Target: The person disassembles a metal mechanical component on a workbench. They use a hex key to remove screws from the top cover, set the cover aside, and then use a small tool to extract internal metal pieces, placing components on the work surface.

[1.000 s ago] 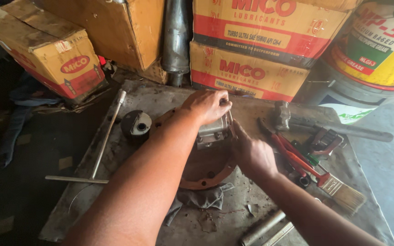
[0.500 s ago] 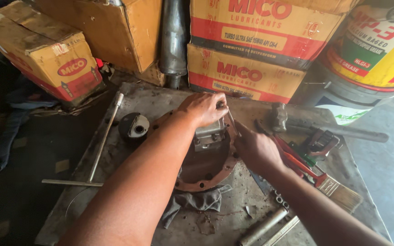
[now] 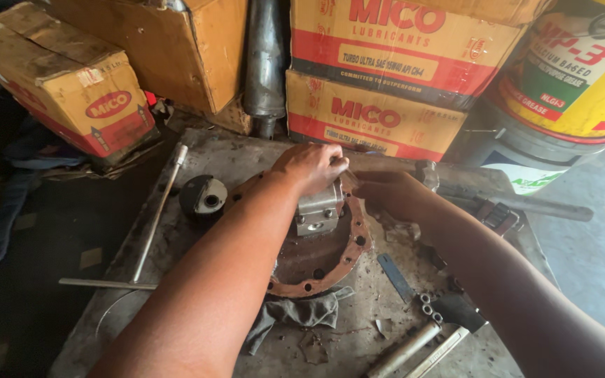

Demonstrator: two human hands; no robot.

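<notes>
The work in hand is the handling of a grey metal bearing-cap block [image 3: 318,208] seated on a rusty, round flanged housing [image 3: 348,262] with bolt holes around its rim. The housing lies flat on a worn metal bench top [image 3: 246,157], near its middle.

Hand state:
- The left hand [image 3: 309,166] is closed over the top of the block, fingers curled down around it, gripping it from above.
- The right hand [image 3: 393,194] lies just beside the block on its right, fingers drawn together toward the upper edge. Whether it pinches a small part there cannot be told; the fingertips are hidden.

Judged step: the block is being seated or worked loose on the flange, with the left hand steadying and the right hand working at the joint. The block appears upright and in contact with the housing.

The next move calls for a firm, square hold on the block so that it does not tilt on its seat, and for keeping the fingers away from the gap beneath it.

Surroundings: a T-handle wrench [image 3: 155,224] and a dark round socket-like part [image 3: 203,196] lie to the left, apart from the housing. A grey rag [image 3: 295,311] touches the flange's near edge. A flat blue strip [image 3: 393,276] and steel rods [image 3: 414,346] lie to the right front.
</notes>
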